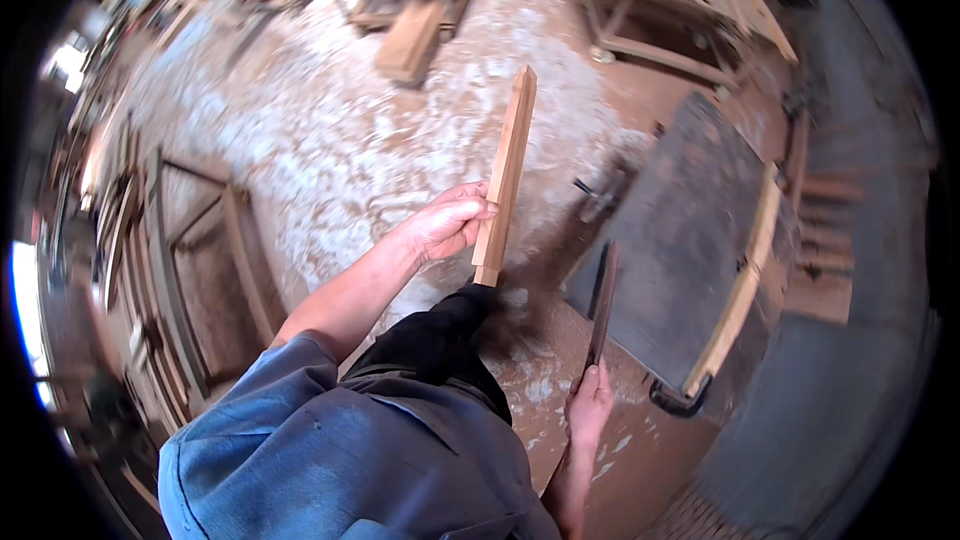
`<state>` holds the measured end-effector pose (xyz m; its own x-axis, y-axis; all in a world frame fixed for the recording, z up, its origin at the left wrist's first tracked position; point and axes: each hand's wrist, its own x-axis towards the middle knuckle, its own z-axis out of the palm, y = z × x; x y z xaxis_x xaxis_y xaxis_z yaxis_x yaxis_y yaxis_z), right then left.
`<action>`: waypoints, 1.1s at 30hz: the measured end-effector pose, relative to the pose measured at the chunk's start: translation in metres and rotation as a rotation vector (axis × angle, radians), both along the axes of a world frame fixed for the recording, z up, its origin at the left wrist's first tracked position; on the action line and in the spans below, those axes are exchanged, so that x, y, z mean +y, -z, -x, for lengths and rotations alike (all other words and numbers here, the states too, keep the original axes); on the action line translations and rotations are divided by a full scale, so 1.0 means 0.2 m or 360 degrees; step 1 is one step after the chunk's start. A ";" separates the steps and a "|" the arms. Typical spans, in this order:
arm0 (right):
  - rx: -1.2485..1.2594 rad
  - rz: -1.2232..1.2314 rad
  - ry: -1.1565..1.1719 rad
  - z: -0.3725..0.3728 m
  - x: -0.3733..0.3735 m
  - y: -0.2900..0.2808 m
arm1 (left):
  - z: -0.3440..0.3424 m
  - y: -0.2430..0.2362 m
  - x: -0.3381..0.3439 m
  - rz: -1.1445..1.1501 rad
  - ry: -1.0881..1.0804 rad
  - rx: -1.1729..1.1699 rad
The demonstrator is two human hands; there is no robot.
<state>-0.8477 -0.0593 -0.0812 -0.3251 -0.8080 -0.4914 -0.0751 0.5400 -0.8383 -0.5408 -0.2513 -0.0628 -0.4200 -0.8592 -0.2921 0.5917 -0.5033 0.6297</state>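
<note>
1. The floor (330, 140) takes up most of the view, covered in a wide spread of pale wood shavings and sawdust over brown ground.
2. A dark grey flat machine table (690, 250) sits to the right, tilted in the view, with a light wooden rail (745, 280) running along its right edge.
3. A wooden frame (215, 270) of joined bars stands on the left, well apart from the hands.
4. More timber pieces and a low wooden bench (660, 25) lie at the top, beyond the shavings.
5. The person's blue shirt (330, 450) and dark trousers (440, 340) fill the lower middle.
6. The light wooden strip (506, 175) is long and narrow, held nearly upright above the floor, its upper end pointing away from the person and its lower end just above the knee.
7. The dark strip (602, 305) is thinner and shorter, rising from the right hand toward the near edge of the machine table, in front of it.
8. The left hand (447, 223) is closed around the lower part of the light wooden strip, fingers wrapped across its face and thumb behind.
9. The right hand (590, 405) is held low, closed on the bottom end of the dark strip; how tightly the fingers clasp it cannot be told.
</note>
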 end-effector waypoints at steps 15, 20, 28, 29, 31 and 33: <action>0.0121 -0.0427 -0.1023 -1.26 0.09 0.03 | -1.92 0.05 1.29 -0.0542 -0.1859 -0.0879; 0.0293 -0.0329 -0.1144 -1.53 0.10 0.34 | -2.69 0.11 1.58 -0.0511 -0.2726 -0.1207; 0.0564 -0.0361 -0.1416 -2.45 0.12 -0.11 | -4.05 0.23 1.99 -0.0663 -0.3244 -0.1177; 0.0604 -0.0363 -0.1425 -2.51 0.10 -0.13 | -4.21 0.21 2.00 -0.0655 -0.3273 -0.1245; 0.0697 0.0377 -0.1751 -2.56 0.05 -0.07 | -4.57 0.21 2.04 -0.0649 -0.3389 -0.1184; 0.0738 0.0320 -0.1692 -2.63 0.05 -0.17 | -4.74 -0.09 1.92 -0.0449 -0.3355 -0.0660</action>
<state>-0.3214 -0.0486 -0.0470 0.4447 -0.8301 -0.3363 -0.7284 -0.1167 -0.6751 0.4070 0.1330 -0.0448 0.9383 0.2277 -0.2602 0.1333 0.4562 0.8798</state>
